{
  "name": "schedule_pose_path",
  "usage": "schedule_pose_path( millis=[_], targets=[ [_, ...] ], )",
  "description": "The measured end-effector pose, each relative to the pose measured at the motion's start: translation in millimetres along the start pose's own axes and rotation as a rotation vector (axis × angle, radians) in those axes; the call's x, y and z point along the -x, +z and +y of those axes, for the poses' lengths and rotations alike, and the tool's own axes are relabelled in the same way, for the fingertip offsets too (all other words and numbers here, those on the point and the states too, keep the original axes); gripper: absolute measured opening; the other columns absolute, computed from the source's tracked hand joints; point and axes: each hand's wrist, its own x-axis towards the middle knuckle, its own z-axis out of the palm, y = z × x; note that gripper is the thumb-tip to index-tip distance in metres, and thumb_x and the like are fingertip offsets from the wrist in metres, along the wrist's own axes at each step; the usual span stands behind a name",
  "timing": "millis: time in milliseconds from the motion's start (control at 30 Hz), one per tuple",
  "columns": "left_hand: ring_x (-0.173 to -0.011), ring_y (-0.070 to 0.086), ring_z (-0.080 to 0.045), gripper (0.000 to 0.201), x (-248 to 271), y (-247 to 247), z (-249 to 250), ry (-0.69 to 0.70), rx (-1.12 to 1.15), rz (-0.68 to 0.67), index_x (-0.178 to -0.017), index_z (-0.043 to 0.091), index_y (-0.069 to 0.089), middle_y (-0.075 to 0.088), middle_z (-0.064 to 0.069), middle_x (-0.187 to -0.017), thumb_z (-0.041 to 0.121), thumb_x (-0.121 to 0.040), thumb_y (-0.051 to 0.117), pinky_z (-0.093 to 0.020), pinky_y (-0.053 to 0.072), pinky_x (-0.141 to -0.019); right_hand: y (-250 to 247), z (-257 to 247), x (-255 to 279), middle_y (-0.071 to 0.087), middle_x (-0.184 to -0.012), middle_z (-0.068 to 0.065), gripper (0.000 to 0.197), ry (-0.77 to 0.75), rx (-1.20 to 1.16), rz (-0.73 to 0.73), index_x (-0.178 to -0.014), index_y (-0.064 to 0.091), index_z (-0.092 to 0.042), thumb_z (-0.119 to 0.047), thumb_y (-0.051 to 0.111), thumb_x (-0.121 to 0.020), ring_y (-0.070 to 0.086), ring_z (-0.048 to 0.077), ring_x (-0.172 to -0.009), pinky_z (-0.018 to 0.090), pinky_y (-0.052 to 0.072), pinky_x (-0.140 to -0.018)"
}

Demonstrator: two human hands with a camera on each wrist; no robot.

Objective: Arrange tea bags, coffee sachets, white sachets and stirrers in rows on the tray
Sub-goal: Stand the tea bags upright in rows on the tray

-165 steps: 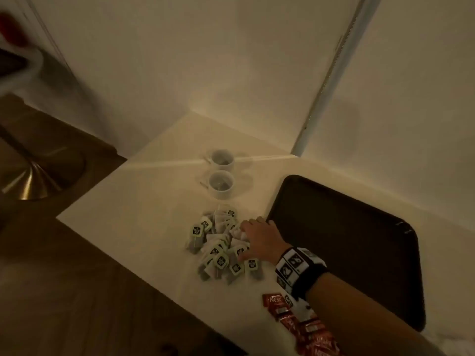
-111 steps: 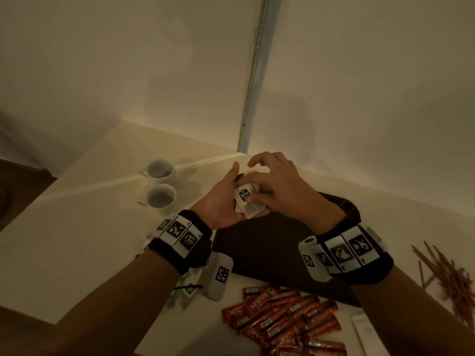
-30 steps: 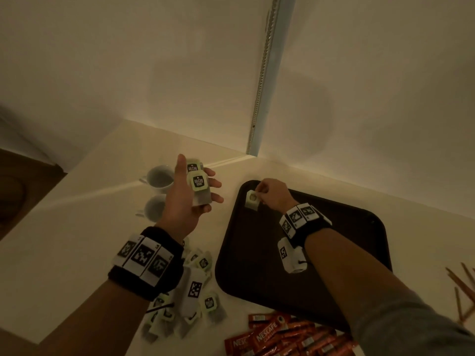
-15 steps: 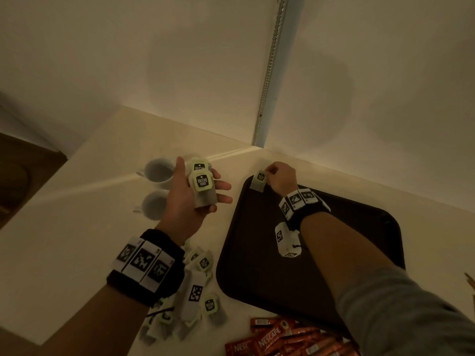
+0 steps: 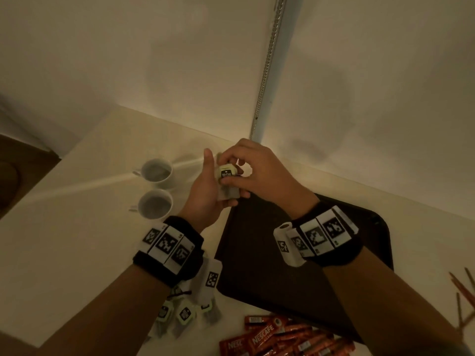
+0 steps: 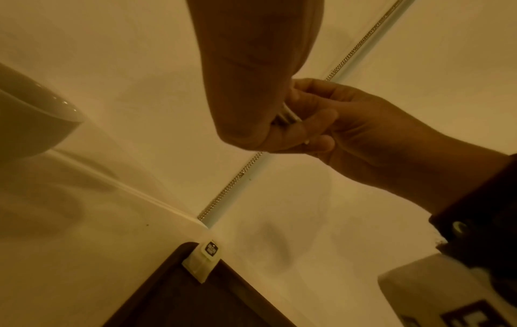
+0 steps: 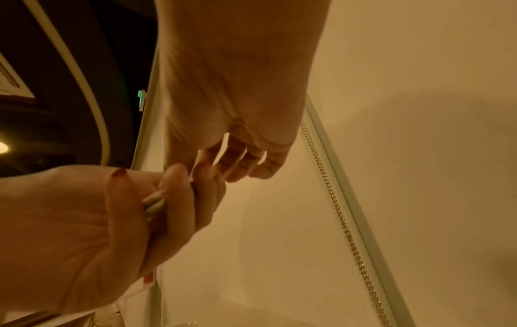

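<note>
- A small stack of tea bags [image 5: 227, 185] is held in the curled left hand [image 5: 205, 194], above the far left corner of the dark tray [image 5: 257, 265].
- The top tea bag is pinched between thumb and fingers of the right hand [image 5: 259, 173].
- One tea bag [image 6: 202, 258] is seen lying in that tray corner.
- More tea bags [image 5: 185, 313] lie left of the tray; Nescafé sachets [image 5: 277, 337] and wooden stirrers [image 5: 462, 299] lie beside it.
- Two white cups [image 5: 155, 188] stand on the table [image 5: 64, 240].
</note>
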Motion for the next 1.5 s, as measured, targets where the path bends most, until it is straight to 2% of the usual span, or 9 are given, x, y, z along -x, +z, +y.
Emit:
schedule_pose_path(
  millis=[133,233,333,433,633,867,1100,1367,1500],
  targets=[
    [-0.074,0.071,-0.012,0.062,7.0,6.4,4.7,0.011,0.022,-0.112,-0.109,0.025,0.060,0.073,0.004,-0.085,0.061,-0.094,0.011,-0.020,0.051,-0.052,-16.5,-8.5,1.9,0.059,-0.081,0.002,0.019,0.086,-0.065,-0.011,-0.091,0.066,-0.015,-0.014,0.075,-0.075,0.052,0.003,-0.071,0.010,0.039,-0.065],
    [-0.093,0.069,-0.015,0.046,12.3,7.1,7.4,0.077,0.081,-0.132,-0.114,0.021,0.058,0.071,0.000,-0.102,0.054,-0.087,0.038,-0.022,0.053,-0.063,-38.5,-22.6,-0.5,0.061,-0.074,0.000,0.012,0.139,-0.142,0.016,-0.089,0.067,-0.016,-0.014,0.073,-0.079,0.055,0.004,-0.066,0.018,0.048,-0.066],
    [-0.091,0.070,-0.014,0.024,16.1,9.4,9.8,0.167,0.076,-0.139,-0.102,0.019,0.060,0.072,0.004,-0.092,0.025,-0.079,0.062,-0.017,0.051,-0.063,-60.3,-38.8,-5.4,0.066,-0.077,-0.001,0.009,0.144,-0.118,0.015,-0.085,0.070,-0.018,-0.019,0.075,-0.078,0.057,0.003,-0.063,0.016,0.047,-0.064],
    [-0.082,0.071,-0.012,0.017,17.6,16.1,11.8,0.210,0.075,-0.136,-0.096,0.019,0.063,0.074,0.006,-0.085,0.008,-0.083,0.062,-0.014,0.049,-0.058,-72.5,-51.7,-9.5,0.069,-0.078,0.008,0.015,0.121,-0.142,0.036,-0.086,0.070,-0.014,-0.021,0.078,-0.075,0.060,0.007,-0.064,0.015,0.047,-0.063],
    [-0.058,0.063,-0.007,0.015,21.1,23.5,15.7,0.235,0.140,-0.163,-0.091,0.015,0.063,0.070,0.005,-0.076,0.013,-0.076,0.064,-0.014,0.047,-0.052,-77.8,-65.4,-8.3,0.064,-0.066,-0.007,0.013,0.099,-0.037,0.113,-0.078,0.072,-0.016,-0.027,0.078,-0.074,0.055,0.001,-0.057,0.011,0.042,-0.060],
    [-0.050,0.058,-0.004,0.018,30.6,37.4,15.9,0.193,0.131,-0.263,-0.091,0.015,0.060,0.072,0.006,-0.074,0.016,-0.073,0.061,-0.013,0.045,-0.048,-74.7,-70.4,-2.5,0.058,-0.059,-0.010,0.014,0.119,-0.014,0.109,-0.077,0.068,-0.017,-0.023,0.079,-0.073,0.053,0.000,-0.050,0.011,0.042,-0.052],
    [-0.053,0.058,-0.004,0.022,29.6,37.6,16.2,0.170,0.220,-0.241,-0.095,0.013,0.062,0.072,0.004,-0.080,0.017,-0.074,0.062,-0.013,0.045,-0.048,-83.5,-74.8,-2.0,0.060,-0.062,-0.009,0.020,0.145,-0.023,0.104,-0.087,0.071,-0.017,-0.028,0.079,-0.073,0.053,-0.002,-0.054,0.007,0.040,-0.060],
    [-0.064,0.065,-0.008,0.022,25.3,27.3,17.2,0.229,0.125,-0.182,-0.095,0.010,0.064,0.071,0.001,-0.080,0.012,-0.073,0.066,-0.014,0.051,-0.058,-89.1,-60.4,4.0,0.064,-0.067,0.001,0.016,0.199,-0.126,0.118,-0.083,0.073,-0.013,-0.025,0.077,-0.075,0.052,0.002,-0.055,0.012,0.041,-0.053],
    [-0.072,0.069,-0.014,0.031,20.8,20.2,15.6,0.196,0.064,-0.155,-0.105,0.011,0.062,0.071,-0.006,-0.091,0.016,-0.076,0.068,-0.017,0.053,-0.064,-88.5,-45.7,9.1,0.064,-0.068,0.003,0.013,0.218,-0.223,0.119,-0.084,0.071,-0.012,-0.021,0.075,-0.077,0.054,0.006,-0.056,0.016,0.043,-0.052]
  ],
)
